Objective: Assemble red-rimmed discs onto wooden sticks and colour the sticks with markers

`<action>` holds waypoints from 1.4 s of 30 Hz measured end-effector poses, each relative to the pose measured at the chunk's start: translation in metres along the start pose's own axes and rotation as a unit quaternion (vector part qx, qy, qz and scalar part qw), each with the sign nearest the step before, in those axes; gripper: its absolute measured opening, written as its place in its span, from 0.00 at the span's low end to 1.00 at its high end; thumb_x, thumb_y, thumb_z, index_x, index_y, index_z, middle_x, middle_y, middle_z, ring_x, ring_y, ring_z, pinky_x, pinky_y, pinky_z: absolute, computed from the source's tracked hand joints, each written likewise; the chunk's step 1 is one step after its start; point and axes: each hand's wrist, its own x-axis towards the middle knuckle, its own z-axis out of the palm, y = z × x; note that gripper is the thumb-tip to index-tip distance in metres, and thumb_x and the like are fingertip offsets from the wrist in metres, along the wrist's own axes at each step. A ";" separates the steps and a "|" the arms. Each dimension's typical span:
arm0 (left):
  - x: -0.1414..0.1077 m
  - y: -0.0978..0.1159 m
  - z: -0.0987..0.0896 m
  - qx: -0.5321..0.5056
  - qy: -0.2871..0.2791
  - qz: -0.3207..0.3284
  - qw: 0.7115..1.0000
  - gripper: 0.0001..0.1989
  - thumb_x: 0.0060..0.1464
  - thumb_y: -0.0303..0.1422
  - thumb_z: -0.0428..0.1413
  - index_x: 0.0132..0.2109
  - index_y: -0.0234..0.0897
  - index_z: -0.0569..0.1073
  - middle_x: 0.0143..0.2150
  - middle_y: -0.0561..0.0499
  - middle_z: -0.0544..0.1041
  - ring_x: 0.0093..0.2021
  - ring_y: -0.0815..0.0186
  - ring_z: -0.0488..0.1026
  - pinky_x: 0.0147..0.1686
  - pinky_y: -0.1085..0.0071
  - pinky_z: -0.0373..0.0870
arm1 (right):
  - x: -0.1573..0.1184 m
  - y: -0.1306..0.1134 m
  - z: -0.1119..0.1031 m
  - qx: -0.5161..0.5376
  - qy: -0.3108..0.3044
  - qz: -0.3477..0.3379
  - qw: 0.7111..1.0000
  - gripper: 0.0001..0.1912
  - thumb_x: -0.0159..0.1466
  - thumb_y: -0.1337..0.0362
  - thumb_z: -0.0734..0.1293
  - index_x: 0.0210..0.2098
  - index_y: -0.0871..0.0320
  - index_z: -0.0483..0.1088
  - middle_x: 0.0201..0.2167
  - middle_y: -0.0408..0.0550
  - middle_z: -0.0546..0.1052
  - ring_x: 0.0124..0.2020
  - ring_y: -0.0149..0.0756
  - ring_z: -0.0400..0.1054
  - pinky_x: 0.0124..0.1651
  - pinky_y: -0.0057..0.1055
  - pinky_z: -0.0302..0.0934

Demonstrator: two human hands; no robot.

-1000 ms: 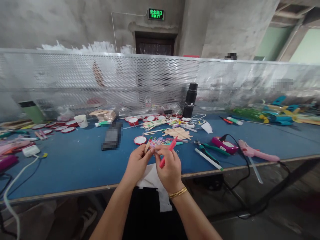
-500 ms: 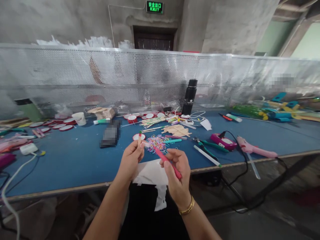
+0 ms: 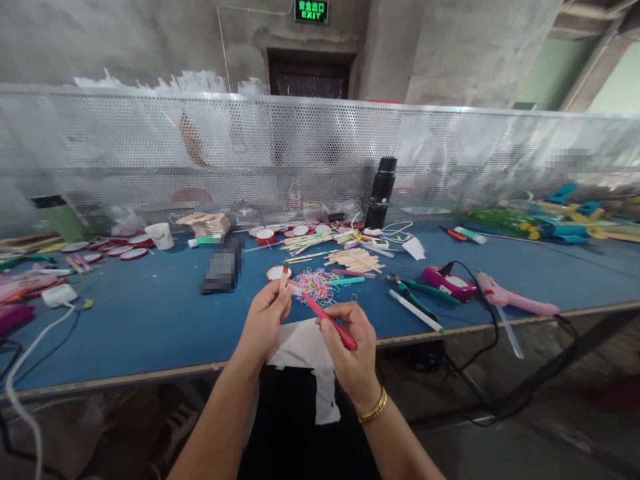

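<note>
My left hand point(image 3: 267, 317) pinches a wooden stick point(image 3: 285, 275) with a green tip, held upright above the table's front edge. In my right hand point(image 3: 354, 340) is a red pen-like tool point(image 3: 327, 320), its pale end close to my left fingertips. Whether that end touches the stick is too small to tell. Just beyond the hands lies a pile of colourful small bands point(image 3: 317, 287), beside a white round disc with a red rim point(image 3: 279, 273). White paper point(image 3: 300, 343) hangs over the edge beneath my hands.
Wooden sticks point(image 3: 356, 259) lie behind the bands. A dark phone point(image 3: 223, 267) is on the left. To the right are green-handled pliers point(image 3: 420, 300), a white marker point(image 3: 416, 311), a purple device point(image 3: 449, 283) and a pink glue gun point(image 3: 515, 299). A black bottle point(image 3: 381, 193) stands behind.
My right hand has shifted slightly left and changed its hold on the red tool, with the fingers now closer around it. The stick leans a little more to the right.
</note>
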 end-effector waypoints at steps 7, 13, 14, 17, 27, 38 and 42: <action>-0.001 0.002 0.000 0.042 -0.024 0.003 0.999 0.23 0.54 0.51 0.63 0.41 0.33 0.76 0.20 0.62 0.54 0.20 0.74 0.48 0.22 0.74 0.43 | 0.006 -0.002 -0.005 0.061 0.016 0.042 0.997 0.06 0.66 0.61 0.70 0.41 0.55 0.76 0.32 0.45 0.81 0.34 0.37 0.79 0.40 0.32 0.71; -0.002 0.007 0.001 0.067 -0.035 0.003 0.997 0.24 0.54 0.51 0.62 0.42 0.33 0.77 0.19 0.61 0.55 0.21 0.73 0.49 0.22 0.74 0.43 | 0.009 -0.003 0.000 0.116 0.040 0.127 0.984 0.11 0.65 0.56 0.71 0.40 0.57 0.77 0.27 0.45 0.81 0.29 0.36 0.78 0.36 0.31 0.72; -0.002 0.008 0.002 0.069 -0.035 0.003 0.997 0.24 0.54 0.51 0.62 0.41 0.33 0.77 0.20 0.61 0.55 0.21 0.73 0.49 0.22 0.73 0.43 | 0.009 -0.003 0.001 0.132 0.043 0.137 0.981 0.12 0.64 0.55 0.72 0.39 0.57 0.77 0.26 0.45 0.81 0.29 0.36 0.78 0.35 0.31 0.72; -0.001 0.008 0.002 0.077 -0.036 0.010 0.996 0.24 0.54 0.52 0.61 0.40 0.33 0.76 0.20 0.61 0.55 0.22 0.73 0.48 0.23 0.73 0.43 | 0.008 -0.003 0.003 0.155 0.051 0.147 0.976 0.13 0.63 0.54 0.72 0.39 0.58 0.76 0.27 0.46 0.82 0.29 0.36 0.78 0.36 0.32 0.73; 0.000 0.005 0.004 0.086 -0.024 0.018 0.996 0.22 0.58 0.50 0.59 0.47 0.35 0.76 0.23 0.60 0.56 0.23 0.72 0.50 0.23 0.73 0.45 | 0.019 -0.002 -0.016 -0.028 0.001 -0.007 1.000 0.09 0.69 0.60 0.66 0.44 0.54 0.77 0.39 0.49 0.83 0.40 0.39 0.78 0.46 0.38 0.70; 0.002 0.002 0.006 0.082 -0.017 0.030 0.996 0.22 0.60 0.52 0.57 0.40 0.36 0.74 0.22 0.59 0.56 0.21 0.72 0.51 0.22 0.73 0.46 | 0.028 0.024 -0.120 -0.536 -0.025 -0.062 0.842 0.17 0.66 0.68 0.64 0.49 0.49 0.79 0.41 0.47 0.83 0.47 0.48 0.67 0.57 0.49 0.47; 0.002 0.002 0.005 0.089 -0.019 0.031 0.995 0.22 0.60 0.52 0.57 0.40 0.36 0.74 0.22 0.59 0.57 0.22 0.71 0.51 0.22 0.73 0.46 | 0.029 0.031 -0.123 -0.558 -0.034 -0.025 0.829 0.13 0.66 0.65 0.65 0.44 0.49 0.80 0.46 0.48 0.82 0.51 0.49 0.65 0.60 0.50 0.47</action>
